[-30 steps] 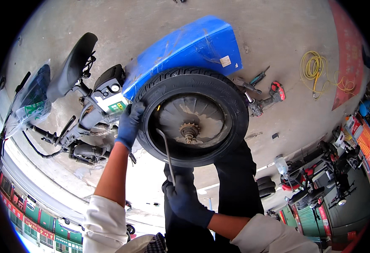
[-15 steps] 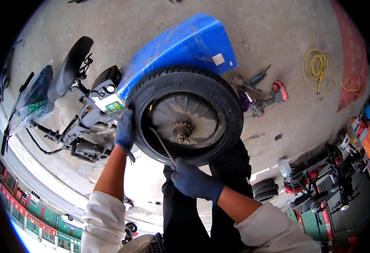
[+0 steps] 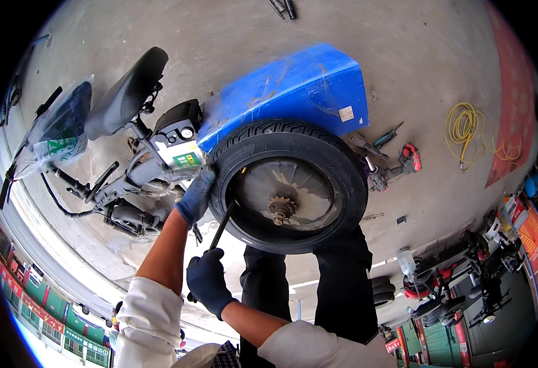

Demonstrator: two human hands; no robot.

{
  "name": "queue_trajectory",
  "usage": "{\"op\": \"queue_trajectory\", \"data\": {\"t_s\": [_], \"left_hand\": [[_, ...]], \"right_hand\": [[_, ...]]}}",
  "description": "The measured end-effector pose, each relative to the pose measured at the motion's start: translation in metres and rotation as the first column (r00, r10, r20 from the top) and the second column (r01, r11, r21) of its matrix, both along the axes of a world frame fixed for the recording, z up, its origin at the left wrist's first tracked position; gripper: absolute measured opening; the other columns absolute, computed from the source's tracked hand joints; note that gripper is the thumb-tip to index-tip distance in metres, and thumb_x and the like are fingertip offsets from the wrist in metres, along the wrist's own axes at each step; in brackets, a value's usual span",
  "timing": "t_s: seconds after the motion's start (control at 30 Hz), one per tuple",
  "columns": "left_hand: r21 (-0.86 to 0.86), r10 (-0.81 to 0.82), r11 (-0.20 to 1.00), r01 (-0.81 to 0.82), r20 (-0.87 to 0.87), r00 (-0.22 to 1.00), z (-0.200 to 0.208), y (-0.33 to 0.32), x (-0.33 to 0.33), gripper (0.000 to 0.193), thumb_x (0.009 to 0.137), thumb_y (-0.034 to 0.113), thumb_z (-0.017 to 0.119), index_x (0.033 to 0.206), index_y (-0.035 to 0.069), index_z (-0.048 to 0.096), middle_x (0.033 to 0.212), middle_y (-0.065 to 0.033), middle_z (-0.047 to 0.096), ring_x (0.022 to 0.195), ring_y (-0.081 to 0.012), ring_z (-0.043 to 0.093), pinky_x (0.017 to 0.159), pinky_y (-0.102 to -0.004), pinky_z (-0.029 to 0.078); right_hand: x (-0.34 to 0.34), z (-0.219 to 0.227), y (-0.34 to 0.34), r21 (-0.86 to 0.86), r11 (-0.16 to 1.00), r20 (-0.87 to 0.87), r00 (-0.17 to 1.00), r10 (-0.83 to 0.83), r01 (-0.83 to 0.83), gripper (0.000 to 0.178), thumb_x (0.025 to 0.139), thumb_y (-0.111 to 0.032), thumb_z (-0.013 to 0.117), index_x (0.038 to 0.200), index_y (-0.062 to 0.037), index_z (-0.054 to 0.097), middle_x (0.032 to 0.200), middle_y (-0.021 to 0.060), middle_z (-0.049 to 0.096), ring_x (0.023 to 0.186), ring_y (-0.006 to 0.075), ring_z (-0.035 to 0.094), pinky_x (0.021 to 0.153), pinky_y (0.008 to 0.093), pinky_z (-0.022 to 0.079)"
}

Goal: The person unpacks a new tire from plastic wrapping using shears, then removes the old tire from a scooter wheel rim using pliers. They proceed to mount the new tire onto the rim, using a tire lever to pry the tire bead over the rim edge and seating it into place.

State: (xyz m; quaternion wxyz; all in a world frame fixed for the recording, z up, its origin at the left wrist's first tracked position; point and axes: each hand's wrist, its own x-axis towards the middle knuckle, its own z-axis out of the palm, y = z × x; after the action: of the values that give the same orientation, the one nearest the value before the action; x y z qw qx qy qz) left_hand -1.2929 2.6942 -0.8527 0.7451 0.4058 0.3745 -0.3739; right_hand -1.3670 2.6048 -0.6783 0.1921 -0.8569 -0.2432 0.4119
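A wheel with a black tire [image 3: 350,175] and a dusty disc-like hub [image 3: 312,184] stands tilted in front of my legs, its small toothed sprocket facing up at me. My left hand [image 3: 196,195], in a blue glove, grips the tire's left side; some of its fingers are hidden. In my right hand [image 3: 210,279], also gloved, the fingers wrap round a dark tire lever [image 3: 222,227]. The lever's far end reaches the inner edge of the tire at the lower left, beside the rim.
A blue box [image 3: 287,80] lies behind the wheel. To the left stands an electric scooter [image 3: 140,165] with a black seat. A red-and-black power tool [image 3: 407,161] and other tools lie at right, with a coiled yellow hose [image 3: 463,129] beyond. Parked scooters [image 3: 447,282] stand at lower right.
My right hand has moved left and down, and the lever now slants up to the right instead of up to the left. My left hand stays on the tire. The whole view has shifted.
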Motion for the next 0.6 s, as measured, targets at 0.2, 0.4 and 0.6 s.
{"op": "queue_trajectory", "data": {"t_s": [0.2, 0.4, 0.6], "left_hand": [[0.3, -0.41, 0.889, 0.347, 0.18, 0.894, 0.005, 0.012, 0.003, 0.042, 0.097, 0.036, 0.055, 0.117, 0.0, 0.056, 0.106, -0.0062, 0.062, 0.095, -0.0105, 0.055, 0.085, -0.0275, 0.047], [0.295, -0.526, 0.81, 0.507, -0.015, 0.85, 0.02, 0.012, 0.02, 0.049, 0.097, 0.038, 0.052, 0.124, -0.003, 0.052, 0.11, -0.0117, 0.062, 0.099, -0.0147, 0.056, 0.09, -0.0305, 0.046], [0.356, -0.638, 0.729, 0.584, 0.045, 0.769, 0.009, 0.017, 0.014, 0.062, 0.097, 0.048, 0.046, 0.13, -0.004, 0.048, 0.118, -0.0221, 0.061, 0.109, -0.0278, 0.058, 0.096, -0.0367, 0.043]], "right_hand": [[0.02, 0.001, 0.053, -0.416, 0.292, -0.389, 0.122, -0.913, 0.861, 0.032, 0.087, -0.003, 0.049, 0.101, 0.0138, 0.026, 0.069, 0.0247, 0.053, 0.064, 0.0394, 0.058, 0.055, 0.0447, 0.045], [-0.021, -0.019, 0.078, -0.268, 0.491, -0.391, 0.372, -0.842, 0.829, 0.026, 0.087, -0.002, 0.051, 0.1, 0.0079, 0.03, 0.07, 0.019, 0.054, 0.068, 0.0346, 0.06, 0.062, 0.0394, 0.047], [-0.042, -0.061, 0.102, -0.319, 0.405, -0.556, 0.177, -0.812, 0.857, 0.03, 0.099, -0.014, 0.041, 0.069, -0.0098, 0.043, 0.066, 0.0013, 0.047, 0.061, 0.015, 0.047, 0.063, 0.0293, 0.041]]}}
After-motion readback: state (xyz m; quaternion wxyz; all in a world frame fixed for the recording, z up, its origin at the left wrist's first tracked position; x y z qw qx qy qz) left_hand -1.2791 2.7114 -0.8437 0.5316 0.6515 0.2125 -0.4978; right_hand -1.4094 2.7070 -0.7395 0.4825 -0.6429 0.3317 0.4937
